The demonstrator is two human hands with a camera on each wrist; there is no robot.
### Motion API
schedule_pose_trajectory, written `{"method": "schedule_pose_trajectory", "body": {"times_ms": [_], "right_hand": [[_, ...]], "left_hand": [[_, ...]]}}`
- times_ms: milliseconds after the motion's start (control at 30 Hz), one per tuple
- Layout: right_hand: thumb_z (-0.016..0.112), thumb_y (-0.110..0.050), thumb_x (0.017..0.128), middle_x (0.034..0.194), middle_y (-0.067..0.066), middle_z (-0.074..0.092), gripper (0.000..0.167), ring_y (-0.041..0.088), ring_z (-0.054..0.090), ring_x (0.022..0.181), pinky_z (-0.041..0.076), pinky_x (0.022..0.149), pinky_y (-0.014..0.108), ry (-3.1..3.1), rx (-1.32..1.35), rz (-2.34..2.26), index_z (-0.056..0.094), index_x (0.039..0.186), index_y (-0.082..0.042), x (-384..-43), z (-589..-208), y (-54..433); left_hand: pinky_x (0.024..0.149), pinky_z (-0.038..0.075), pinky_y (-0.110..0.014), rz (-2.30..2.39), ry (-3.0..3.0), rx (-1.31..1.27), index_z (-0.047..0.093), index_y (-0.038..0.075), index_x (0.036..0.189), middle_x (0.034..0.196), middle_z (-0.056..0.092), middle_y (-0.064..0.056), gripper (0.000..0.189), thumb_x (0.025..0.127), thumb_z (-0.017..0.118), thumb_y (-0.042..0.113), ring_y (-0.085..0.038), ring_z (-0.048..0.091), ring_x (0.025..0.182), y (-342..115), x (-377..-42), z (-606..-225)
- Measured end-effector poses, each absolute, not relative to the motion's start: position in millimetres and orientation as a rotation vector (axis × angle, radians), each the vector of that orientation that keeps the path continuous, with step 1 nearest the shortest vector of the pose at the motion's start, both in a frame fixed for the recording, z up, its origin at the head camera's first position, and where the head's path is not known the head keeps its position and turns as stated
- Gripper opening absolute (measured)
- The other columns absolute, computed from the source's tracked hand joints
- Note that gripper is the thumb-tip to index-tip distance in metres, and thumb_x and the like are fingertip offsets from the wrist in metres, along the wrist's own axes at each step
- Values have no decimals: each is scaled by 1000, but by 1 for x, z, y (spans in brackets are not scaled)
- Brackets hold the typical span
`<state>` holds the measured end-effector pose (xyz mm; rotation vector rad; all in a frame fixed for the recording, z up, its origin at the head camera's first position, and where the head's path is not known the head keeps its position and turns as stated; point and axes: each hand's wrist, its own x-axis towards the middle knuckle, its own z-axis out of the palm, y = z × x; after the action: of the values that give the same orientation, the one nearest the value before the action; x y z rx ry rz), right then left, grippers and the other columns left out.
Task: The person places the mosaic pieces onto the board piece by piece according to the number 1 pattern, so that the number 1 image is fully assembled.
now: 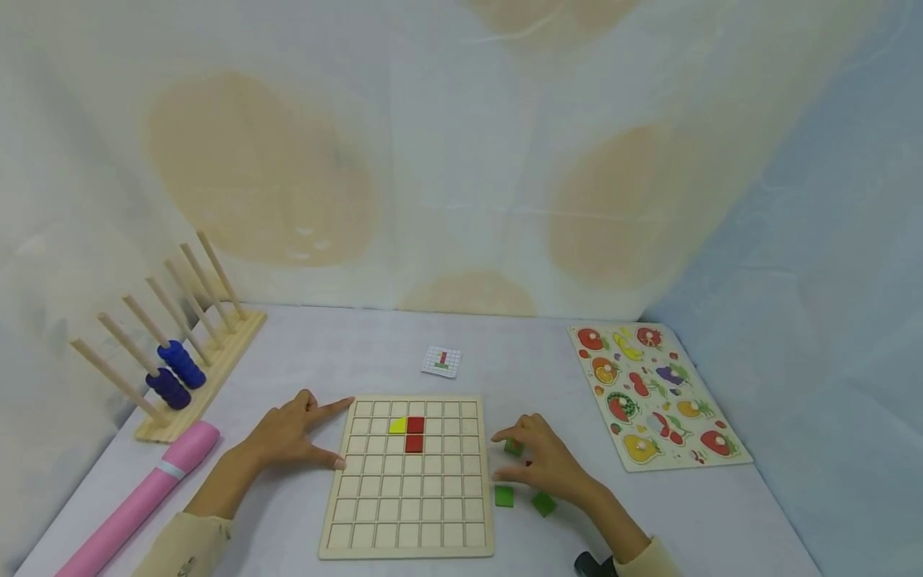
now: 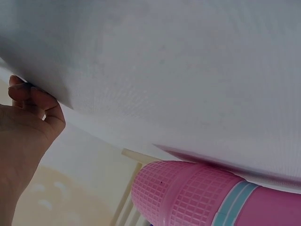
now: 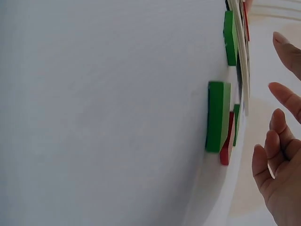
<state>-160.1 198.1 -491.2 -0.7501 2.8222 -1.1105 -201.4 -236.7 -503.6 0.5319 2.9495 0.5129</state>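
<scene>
Cloth-covered table (image 1: 310, 344), head view: left hand (image 1: 287, 433), thumb and forefinger spread, touches the left edge of a wooden grid board (image 1: 370, 486), probably stiff and light. Left wrist: mesh-textured pink tube (image 2: 200, 192). Right wrist: right hand (image 3: 287, 183), fingers parted, near chunky green tiles (image 3: 216, 117), best pinched edgewise, off the board's right edge.

On the left of the desk (image 1: 534, 344), a wooden peg stand (image 1: 216, 370) is holding blue rings (image 1: 182, 364); a pink cylinder (image 1: 137, 498) is lying near it. On the right, a fruit puzzle board (image 1: 656, 401) is lying. Behind, a tan-spotted sheet (image 1: 461, 144) is hanging.
</scene>
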Motion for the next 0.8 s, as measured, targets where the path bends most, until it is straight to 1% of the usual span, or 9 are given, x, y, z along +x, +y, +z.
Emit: {"method": "schedule_pose_trajectory", "body": {"times_ms": [200, 367, 533, 800], "right_hand": [[88, -38, 72, 87, -4, 53, 46, 13, 39, 88, 36, 73, 24, 2830, -658, -1094, 74, 112, -19, -156, -494, 213], [88, -35, 72, 86, -7, 53, 43, 12, 40, 87, 37, 72, 24, 2844, -623, -1084, 74, 111, -22, -153, -492, 227], [88, -35, 73, 85, -5, 53, 41, 15, 41, 86, 37, 72, 25, 2857, -590, -1060, 75, 108, -21, -151, -492, 238], [87, -36, 74, 84, -6, 52, 39, 11, 39, 85, 37, 71, 24, 2842, -524, -1032, 75, 108, -22, -148, -493, 245]], "left_hand": [[61, 29, -31, 538, 2939, 528, 48, 32, 148, 96, 39, -3, 105, 58, 76, 78, -16, 35, 67, -236, -200, -502], [61, 29, -31, 527, 2938, 521, 47, 32, 148, 96, 40, -3, 106, 57, 75, 80, -17, 36, 68, -236, -200, -501], [61, 28, -31, 524, 2943, 522, 47, 32, 148, 96, 40, -3, 106, 57, 75, 79, -17, 35, 68, -235, -200, -501], [60, 28, -31, 527, 2939, 517, 48, 32, 148, 96, 39, -3, 105, 58, 76, 78, -16, 35, 67, -235, -200, -500]]}}
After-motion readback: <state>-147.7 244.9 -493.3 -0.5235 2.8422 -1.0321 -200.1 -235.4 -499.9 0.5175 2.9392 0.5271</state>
